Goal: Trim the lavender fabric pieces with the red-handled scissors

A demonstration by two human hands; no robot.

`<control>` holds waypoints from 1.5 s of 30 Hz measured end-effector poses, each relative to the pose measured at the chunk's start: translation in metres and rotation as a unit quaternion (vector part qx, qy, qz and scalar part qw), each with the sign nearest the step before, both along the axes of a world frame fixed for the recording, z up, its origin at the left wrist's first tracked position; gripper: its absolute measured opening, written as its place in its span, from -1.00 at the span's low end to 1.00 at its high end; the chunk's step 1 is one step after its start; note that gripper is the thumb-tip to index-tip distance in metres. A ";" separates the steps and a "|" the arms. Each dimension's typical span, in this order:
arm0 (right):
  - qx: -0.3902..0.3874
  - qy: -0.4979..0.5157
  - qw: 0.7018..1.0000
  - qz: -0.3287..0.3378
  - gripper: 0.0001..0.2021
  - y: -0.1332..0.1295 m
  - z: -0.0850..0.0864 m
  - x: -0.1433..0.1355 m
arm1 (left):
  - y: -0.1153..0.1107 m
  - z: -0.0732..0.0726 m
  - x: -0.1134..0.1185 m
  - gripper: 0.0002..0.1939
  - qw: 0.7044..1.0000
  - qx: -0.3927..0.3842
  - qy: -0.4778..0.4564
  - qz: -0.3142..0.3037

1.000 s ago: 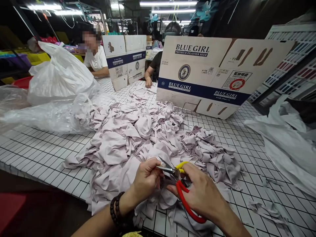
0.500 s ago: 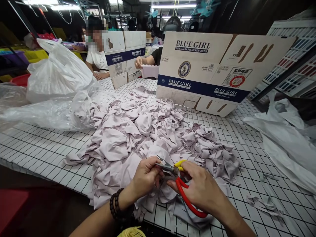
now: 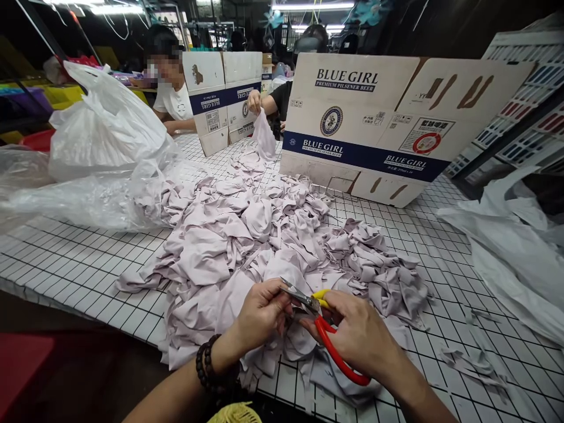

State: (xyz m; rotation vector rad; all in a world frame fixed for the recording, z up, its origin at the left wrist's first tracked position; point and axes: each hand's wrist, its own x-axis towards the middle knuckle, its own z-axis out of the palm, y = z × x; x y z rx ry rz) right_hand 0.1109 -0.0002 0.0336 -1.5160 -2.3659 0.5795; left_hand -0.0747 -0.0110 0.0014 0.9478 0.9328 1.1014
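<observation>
In my right hand is a pair of scissors with one red and one yellow handle; the fingers are wrapped round the handles. Their metal blades point left and lie close together against the fingers of my left hand. That hand is closed in a pinch on a piece of pale lilac fabric, partly hidden behind the fingers. A large heap of crumpled lilac fabric pieces spreads over the table in front of both hands.
Two cardboard boxes stand behind the heap, a large one and a smaller one. Plastic bags lie left and right. Fabric scraps lie on the grid-patterned table. Across it, a co-worker's hand holds fabric.
The scissor blades have closed somewhat. My hands stay nearly in place. The co-worker's hand across the table has risen slightly, and its fabric now hangs down over the heap's far end.
</observation>
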 end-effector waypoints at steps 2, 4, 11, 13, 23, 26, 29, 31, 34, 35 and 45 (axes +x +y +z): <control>0.018 0.005 1.000 0.003 -0.71 0.000 -0.002 0.000 | 0.000 0.000 0.000 -0.58 1.000 -0.005 -0.003 -0.005; 0.026 0.010 1.000 0.005 -0.71 0.001 -0.002 0.000 | 0.000 0.000 -0.001 -0.57 1.000 -0.009 -0.005 -0.009; 0.006 0.026 1.000 0.012 -0.69 0.002 -0.003 0.001 | -0.001 0.000 -0.001 -0.51 0.999 -0.041 -0.023 -0.013; 0.017 0.027 0.999 0.012 -0.68 0.002 -0.003 0.002 | 0.000 -0.001 -0.002 -0.51 0.999 -0.046 -0.024 -0.016; -0.144 0.152 0.977 -0.043 -0.56 0.013 -0.010 0.014 | 0.001 -0.006 -0.003 -0.52 0.998 -0.043 -0.040 -0.012; -0.209 0.253 0.936 -0.130 -0.62 0.026 -0.013 0.040 | 0.006 0.001 -0.010 -0.52 1.000 -0.015 -0.012 0.015; -0.196 0.300 0.916 -0.179 -0.59 0.033 -0.023 0.063 | 0.017 0.017 -0.032 -0.52 0.995 0.041 0.039 0.076; -0.198 0.321 0.908 -0.181 -0.53 0.031 -0.034 0.067 | 0.025 0.029 -0.053 -0.55 0.986 0.078 0.068 0.134; -0.217 0.338 0.906 -0.138 -0.54 0.024 -0.051 0.057 | 0.034 0.040 -0.085 -0.61 0.972 0.111 0.138 0.155; -0.216 0.337 0.909 -0.119 -0.57 0.021 -0.055 0.050 | 0.034 0.040 -0.094 -0.63 0.967 0.112 0.173 0.146; -0.092 0.242 0.965 -0.032 -0.91 0.049 -0.064 -0.012 | -0.019 0.026 -0.122 -0.66 0.827 0.047 0.525 0.197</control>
